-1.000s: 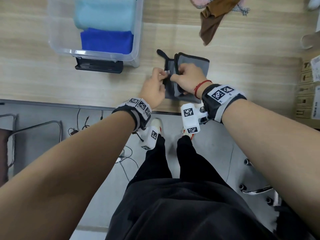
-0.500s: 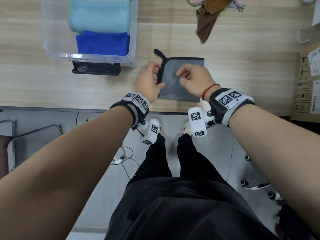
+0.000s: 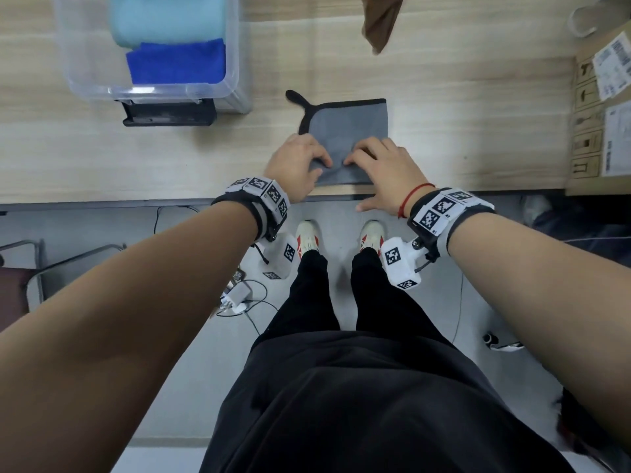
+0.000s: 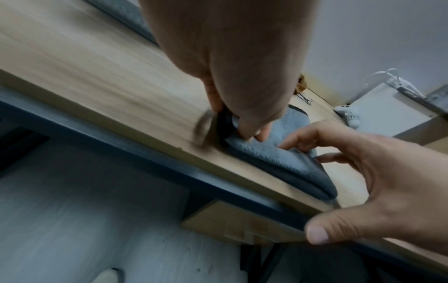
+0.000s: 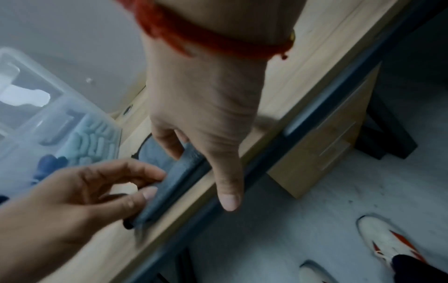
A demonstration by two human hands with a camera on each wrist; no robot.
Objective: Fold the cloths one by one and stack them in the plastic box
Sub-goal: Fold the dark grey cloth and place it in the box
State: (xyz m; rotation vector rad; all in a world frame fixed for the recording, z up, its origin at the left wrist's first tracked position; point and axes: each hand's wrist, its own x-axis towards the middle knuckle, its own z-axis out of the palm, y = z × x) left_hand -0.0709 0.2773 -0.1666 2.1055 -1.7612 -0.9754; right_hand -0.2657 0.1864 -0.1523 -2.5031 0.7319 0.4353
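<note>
Grey cloth (image 3: 345,131) under both hands' fingertips.

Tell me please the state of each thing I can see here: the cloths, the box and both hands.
grey cloth: folded, flat at the table edge
left hand: pinches the near left edge of the grey cloth
right hand: fingertips on the grey cloth, thumb off the table edge
plastic box: open, no lid
light blue cloth: folded, in the box
dark blue cloth: folded, in the box
brown cloth: unfolded, crumpled
</note>
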